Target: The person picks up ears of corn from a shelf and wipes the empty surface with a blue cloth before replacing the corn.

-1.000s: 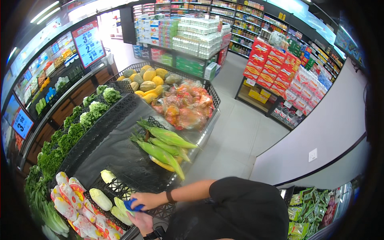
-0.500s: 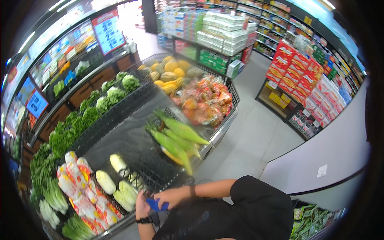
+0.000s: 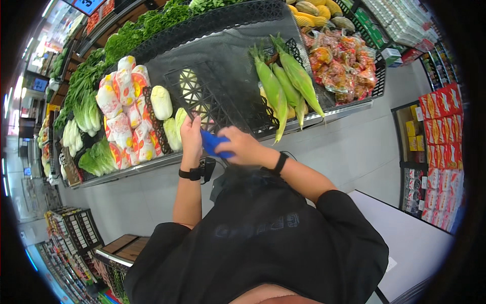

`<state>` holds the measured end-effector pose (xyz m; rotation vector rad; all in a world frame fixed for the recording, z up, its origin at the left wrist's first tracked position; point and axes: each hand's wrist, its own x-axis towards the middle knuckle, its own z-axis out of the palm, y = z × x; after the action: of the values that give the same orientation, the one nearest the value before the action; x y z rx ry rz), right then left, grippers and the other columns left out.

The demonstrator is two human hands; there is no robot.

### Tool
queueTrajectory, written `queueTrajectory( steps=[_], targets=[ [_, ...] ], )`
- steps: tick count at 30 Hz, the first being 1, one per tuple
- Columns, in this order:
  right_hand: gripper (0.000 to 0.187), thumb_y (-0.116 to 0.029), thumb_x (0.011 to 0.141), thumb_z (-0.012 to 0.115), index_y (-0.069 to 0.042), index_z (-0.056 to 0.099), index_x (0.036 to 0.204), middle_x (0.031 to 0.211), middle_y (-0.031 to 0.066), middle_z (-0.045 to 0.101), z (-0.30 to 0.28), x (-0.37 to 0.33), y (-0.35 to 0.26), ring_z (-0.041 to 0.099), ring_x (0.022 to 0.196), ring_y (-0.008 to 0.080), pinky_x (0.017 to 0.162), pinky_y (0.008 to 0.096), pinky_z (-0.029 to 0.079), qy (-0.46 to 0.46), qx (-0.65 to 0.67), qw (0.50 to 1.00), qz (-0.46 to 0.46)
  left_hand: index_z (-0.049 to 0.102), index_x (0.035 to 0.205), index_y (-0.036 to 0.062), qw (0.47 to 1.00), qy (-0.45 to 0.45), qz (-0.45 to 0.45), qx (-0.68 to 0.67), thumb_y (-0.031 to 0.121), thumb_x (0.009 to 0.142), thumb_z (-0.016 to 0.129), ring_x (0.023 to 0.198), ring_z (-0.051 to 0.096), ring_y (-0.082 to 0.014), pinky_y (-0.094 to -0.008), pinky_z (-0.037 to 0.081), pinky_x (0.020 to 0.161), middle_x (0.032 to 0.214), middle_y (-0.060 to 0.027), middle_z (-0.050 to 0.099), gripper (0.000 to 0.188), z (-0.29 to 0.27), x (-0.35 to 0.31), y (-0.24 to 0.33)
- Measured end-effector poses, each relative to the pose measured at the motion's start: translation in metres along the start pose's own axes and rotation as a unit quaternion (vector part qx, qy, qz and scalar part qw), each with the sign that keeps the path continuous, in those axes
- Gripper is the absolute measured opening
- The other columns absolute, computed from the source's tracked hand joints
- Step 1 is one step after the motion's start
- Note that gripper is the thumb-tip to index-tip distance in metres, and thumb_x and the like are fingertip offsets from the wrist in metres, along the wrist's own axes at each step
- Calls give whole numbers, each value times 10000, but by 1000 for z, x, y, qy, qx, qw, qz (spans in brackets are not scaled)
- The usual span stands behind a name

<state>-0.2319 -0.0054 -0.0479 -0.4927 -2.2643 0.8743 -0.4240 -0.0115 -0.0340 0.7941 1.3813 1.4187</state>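
Blue item point(image 3: 209, 142), right grip point(image 3: 241, 146) curled around it

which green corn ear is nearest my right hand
The leftmost green ear: its tip comes closest to your right hand, while the other two lie farther right.

The blue item point(image 3: 210, 144) (blurred) is partly hidden by the hands point(image 3: 244, 147).
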Motion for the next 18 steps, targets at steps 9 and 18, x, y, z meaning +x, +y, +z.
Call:
queueTrajectory(
  steps=[9,18],
  targets=[
    [311,-122,674,651,-117,710,979,1024,123,576,-20,-43,24,582,970,311,846,376,489,-125,165,978,24,543,1217,-15,992,113,55,-29,103,999,437,840,675,-162,-296,581,610,1063,-85,645,270,-18,-12,28],
    [485,-112,725,659,-73,525,1190,1072,175,579,-69,71,68,584,1013,360,881,409,478,209,-14,973,96,568,1161,22,971,159,88,153,153,993,492,743,573,-73,-214,466,654,911,5,592,227,6,-42,-14]
  ],
)
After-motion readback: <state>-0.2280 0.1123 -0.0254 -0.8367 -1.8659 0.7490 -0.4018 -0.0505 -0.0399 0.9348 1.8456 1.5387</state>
